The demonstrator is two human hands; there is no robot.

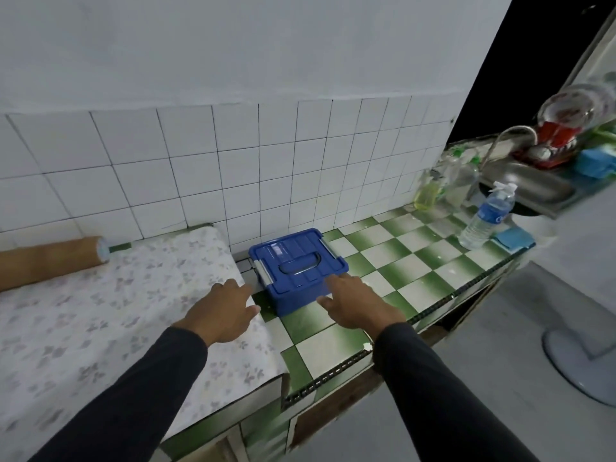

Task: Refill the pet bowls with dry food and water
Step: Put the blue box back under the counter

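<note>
Blue lidded box [297,266] sits on the green-and-white checkered counter [393,261], pushed back close to the tiled wall [233,161], beside the edge of the floral cloth [100,311] covering the counter's left part. Lid on, grey side latches down, handle flat in the lid.

Left hand [224,310] hangs over the cloth's right edge just left of the box, fingers loosely extended toward its near left corner, holding nothing; contact with the box can't be told. Right hand [356,303] at the box's near right corner, fingers spread and relaxed, fingertips at or on the lid edge, nothing gripped. Both arms in dark sleeves.

Clear water bottle [486,216] stands upright at the counter's far right end, near the front edge, just beside a blue sponge [513,237]. Behind it, yellow liquid bottle [428,191] against the wall, then metal sink [530,185] with tap, dishes in a red rack [550,146] beyond. Brown cardboard tube [50,261] lies on the cloth at the back left, along the wall.
</note>
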